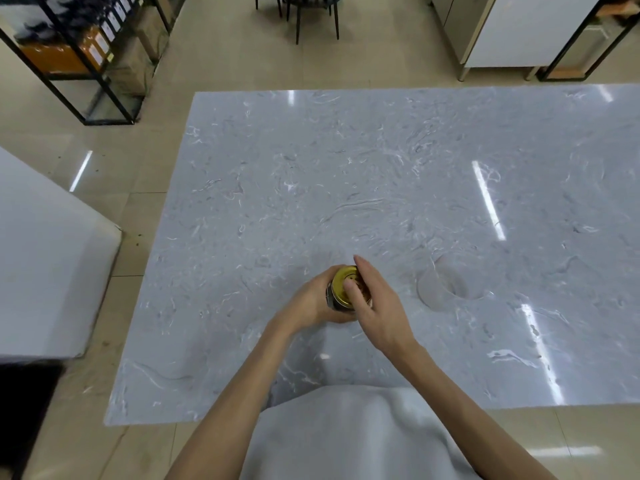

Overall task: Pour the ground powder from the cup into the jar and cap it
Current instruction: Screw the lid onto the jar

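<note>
A small jar with dark contents stands on the grey marble table, near its front middle. A gold metal lid sits on top of the jar. My left hand wraps around the jar's left side and holds it. My right hand lies over the lid from the right, fingers on its top and rim. To the right, a clear, see-through cup lies on its side on the table, apart from both hands.
The table's front edge runs just before my grey-clad body. A black metal shelf rack stands on the floor at the far left, a white counter at the left, chairs and a white cabinet beyond the table.
</note>
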Demonstrator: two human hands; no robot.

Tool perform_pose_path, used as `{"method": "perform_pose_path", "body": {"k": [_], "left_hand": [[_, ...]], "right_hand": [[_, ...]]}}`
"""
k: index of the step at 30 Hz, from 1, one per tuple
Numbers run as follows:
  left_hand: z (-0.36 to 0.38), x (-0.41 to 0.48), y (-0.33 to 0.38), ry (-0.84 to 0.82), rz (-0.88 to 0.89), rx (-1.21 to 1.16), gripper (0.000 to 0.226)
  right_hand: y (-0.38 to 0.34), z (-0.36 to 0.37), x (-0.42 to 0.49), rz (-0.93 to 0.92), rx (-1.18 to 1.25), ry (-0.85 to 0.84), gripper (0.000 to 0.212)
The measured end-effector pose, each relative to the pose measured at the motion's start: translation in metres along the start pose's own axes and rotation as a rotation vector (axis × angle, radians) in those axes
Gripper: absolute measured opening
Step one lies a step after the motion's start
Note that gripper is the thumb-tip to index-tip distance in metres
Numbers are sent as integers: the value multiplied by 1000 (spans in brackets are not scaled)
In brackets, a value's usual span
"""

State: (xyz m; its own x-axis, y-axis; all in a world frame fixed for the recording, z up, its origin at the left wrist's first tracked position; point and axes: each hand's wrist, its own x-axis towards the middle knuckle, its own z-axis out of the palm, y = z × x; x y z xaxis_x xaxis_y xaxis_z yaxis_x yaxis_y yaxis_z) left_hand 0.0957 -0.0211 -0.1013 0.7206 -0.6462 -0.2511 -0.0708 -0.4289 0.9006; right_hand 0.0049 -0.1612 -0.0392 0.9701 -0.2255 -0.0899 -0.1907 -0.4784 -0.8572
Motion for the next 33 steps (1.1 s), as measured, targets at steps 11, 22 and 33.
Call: {"method": "perform_pose_path", "body": {"k": [11,22,33], "left_hand": [[1,9,-4,76,123,428,31],[-4,13,-1,-1,146,489,49],[7,9,-6,130,39,494,36]], "right_hand": [[12,28,45,-666,-459,210,10],[34,19,50,-955,-667,29,17],[5,44,50,-408,-744,338,13]]}}
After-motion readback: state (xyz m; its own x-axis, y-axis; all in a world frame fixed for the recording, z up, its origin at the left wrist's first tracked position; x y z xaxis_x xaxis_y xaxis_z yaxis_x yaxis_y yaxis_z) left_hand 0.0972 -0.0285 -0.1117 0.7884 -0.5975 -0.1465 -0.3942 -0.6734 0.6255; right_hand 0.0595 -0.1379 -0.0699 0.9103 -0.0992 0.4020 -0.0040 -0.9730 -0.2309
